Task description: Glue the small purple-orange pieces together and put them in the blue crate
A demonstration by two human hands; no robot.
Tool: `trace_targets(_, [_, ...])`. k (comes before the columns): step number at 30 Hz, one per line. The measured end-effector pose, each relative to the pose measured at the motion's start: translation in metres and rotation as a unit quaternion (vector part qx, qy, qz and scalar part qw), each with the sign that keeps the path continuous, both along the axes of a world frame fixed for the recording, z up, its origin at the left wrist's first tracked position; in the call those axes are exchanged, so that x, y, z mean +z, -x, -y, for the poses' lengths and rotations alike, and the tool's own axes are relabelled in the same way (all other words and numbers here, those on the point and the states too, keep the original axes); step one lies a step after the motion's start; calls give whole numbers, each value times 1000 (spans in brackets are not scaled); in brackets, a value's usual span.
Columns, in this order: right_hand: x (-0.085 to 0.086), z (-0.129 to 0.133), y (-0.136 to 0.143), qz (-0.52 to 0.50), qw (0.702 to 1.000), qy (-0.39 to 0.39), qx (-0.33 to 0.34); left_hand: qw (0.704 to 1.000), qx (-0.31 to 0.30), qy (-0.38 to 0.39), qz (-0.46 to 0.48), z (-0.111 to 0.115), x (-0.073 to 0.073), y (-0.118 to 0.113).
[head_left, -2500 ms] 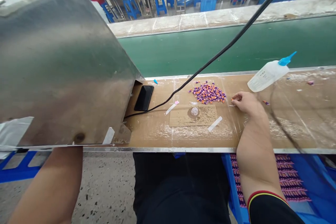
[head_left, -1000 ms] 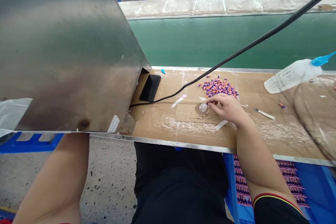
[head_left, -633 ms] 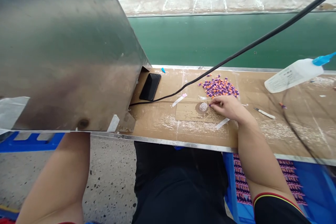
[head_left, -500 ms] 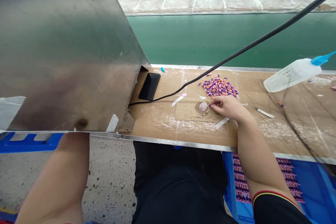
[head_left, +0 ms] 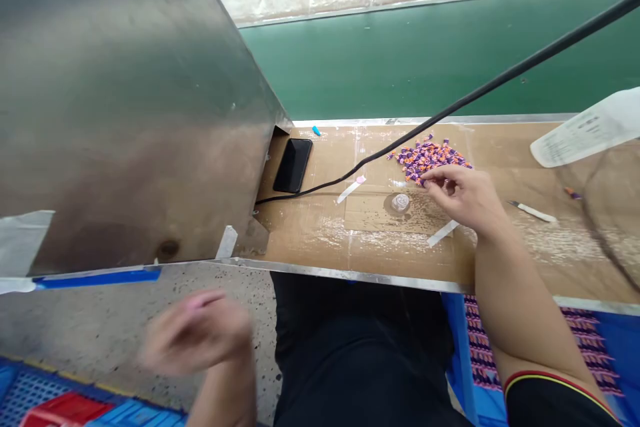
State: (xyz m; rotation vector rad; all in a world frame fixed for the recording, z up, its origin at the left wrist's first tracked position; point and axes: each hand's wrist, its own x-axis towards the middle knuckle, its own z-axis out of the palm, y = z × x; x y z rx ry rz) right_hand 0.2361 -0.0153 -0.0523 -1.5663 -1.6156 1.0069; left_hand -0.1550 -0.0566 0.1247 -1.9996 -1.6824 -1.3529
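Small purple and orange pieces (head_left: 430, 155) lie in a pile on the cardboard-covered bench (head_left: 305, 233). At the pile's near edge is my right hand (head_left: 463, 195), its thumb and forefinger close together by the pieces; whether a piece is between them is too small to tell. Left of that hand, a small clear round dish (head_left: 400, 203) sits on a wet patch of cardboard. My left hand (head_left: 200, 332) is below the bench's front edge, left of my legs. It is smeared by motion, with something pink (head_left: 205, 299) at its fingers.
A metal housing (head_left: 125, 113) fills the left. A phone (head_left: 293, 165), a black cable (head_left: 360, 163), a white-handled blade (head_left: 535, 211) and a white bottle (head_left: 590, 127) are on or over the bench. Blue crates (head_left: 460, 347) stand below; a green belt (head_left: 400, 67) runs behind.
My left hand has come into view from behind the metal housing. My right hand has moved from beside the clear dish to the pile's edge. The view has shifted slightly.
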Motion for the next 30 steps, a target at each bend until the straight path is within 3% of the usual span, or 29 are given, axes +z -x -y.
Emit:
trace_targets(1, [0, 1, 3, 0, 1000, -16, -13, 995, -90, -15, -37, 13, -15, -15])
trace_targets(2, [-1, 1, 6, -2, 999, -30, -25, 987, -135, 63, -54, 23, -31, -31])
trace_targets(4, [0, 2, 13, -14, 998, -46, -50, 972, -171, 157, -40, 29, -58, -64])
trace_targets(8, [8, 6, 23, -71, 993, -30, -91, 925, -261, 227, 157, -4, -92, -116])
trace_targets(11, [12, 9, 30, -150, 982, -13, -116, 863, -259, 320, 291, -36, -106, -140])
trace_targets(14, [13, 11, 37, -236, 963, -16, -128, 783, -193, 432, 404, -53, -120, -156])
trace_targets(16, [15, 12, 42, -269, 954, -25, -126, 755, -157, 468, 431, -57, -130, -160])
trace_targets(21, [23, 14, 54, -281, 952, -16, -120, 733, -203, 488, 428, -54, -145, -154])
trace_targets(26, [26, 17, 62, -272, 954, 14, -127, 723, -238, 497, 417, -51, -140, -148])
trace_targets(30, [28, 18, 63, -289, 948, 35, -126, 729, -218, 482, 435, -49, -139, -150])
